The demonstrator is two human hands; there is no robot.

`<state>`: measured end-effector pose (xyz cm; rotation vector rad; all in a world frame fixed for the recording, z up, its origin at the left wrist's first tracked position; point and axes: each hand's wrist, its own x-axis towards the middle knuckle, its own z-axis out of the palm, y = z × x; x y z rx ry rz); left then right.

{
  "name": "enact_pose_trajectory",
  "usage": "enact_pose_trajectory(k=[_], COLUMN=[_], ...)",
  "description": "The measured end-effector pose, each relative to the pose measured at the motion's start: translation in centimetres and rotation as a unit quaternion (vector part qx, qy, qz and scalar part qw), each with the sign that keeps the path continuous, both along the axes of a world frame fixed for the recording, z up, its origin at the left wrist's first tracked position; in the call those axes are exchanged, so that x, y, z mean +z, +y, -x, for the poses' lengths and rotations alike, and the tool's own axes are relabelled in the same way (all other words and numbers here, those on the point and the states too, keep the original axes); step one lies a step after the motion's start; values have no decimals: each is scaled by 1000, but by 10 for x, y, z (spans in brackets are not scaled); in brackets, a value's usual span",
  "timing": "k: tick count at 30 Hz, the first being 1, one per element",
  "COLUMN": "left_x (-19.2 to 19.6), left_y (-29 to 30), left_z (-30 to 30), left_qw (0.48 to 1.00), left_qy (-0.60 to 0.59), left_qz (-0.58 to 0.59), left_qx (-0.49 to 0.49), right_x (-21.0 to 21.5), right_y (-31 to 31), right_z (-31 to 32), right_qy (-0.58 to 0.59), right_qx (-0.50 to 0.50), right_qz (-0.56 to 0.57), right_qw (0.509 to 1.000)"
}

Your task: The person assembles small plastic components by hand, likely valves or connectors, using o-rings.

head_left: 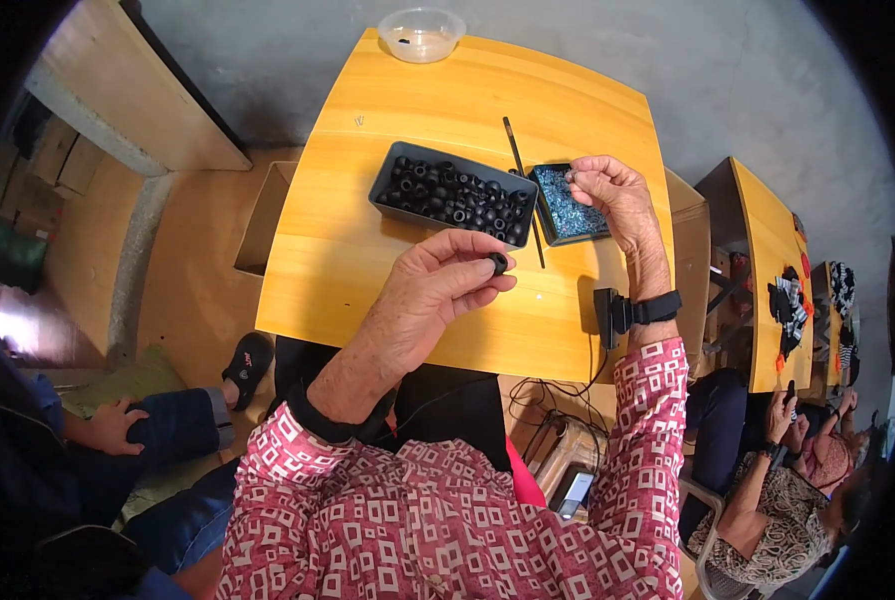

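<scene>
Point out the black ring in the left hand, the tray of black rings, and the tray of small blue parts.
black ring (497, 263), head view, its visible end between the fingertips.
tray of black rings (385, 178), head view, left wall.
tray of small blue parts (570, 215), head view, blue contents.

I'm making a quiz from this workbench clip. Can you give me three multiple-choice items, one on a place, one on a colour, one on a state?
1. Where is the clear bowl?
A. at the table's far edge
B. inside the grey tray
C. on the floor

2. What colour are the small parts in the small tray?
A. red
B. blue
C. yellow

3. What is the left hand doing?
A. lying flat on the table
B. pinching a black ring
C. gripping the rod

Answers:
1. A: the bowl sits at the far rim of the table, apart from the grey tray.
2. B: the small tray is full of blue bits, under the right hand.
3. B: the black ring sits between thumb and fingertips, while the rod lies untouched between the trays.
</scene>
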<state>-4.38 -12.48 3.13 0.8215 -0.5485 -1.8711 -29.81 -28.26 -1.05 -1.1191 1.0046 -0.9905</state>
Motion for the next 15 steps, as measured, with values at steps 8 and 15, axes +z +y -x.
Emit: enact_pose_trajectory(k=[8,15], left_x=[-2,-7], left_y=[2,1], left_z=[0,1], left_qw=[1000,999], left_qy=[3,46], left_qz=[-5,6], left_qx=[2,-8], right_x=[-7,-9], right_y=[3,6], right_z=[1,0], right_qy=[216,210], right_qx=[-55,-82], right_qz=[163,167], right_qw=[961,960])
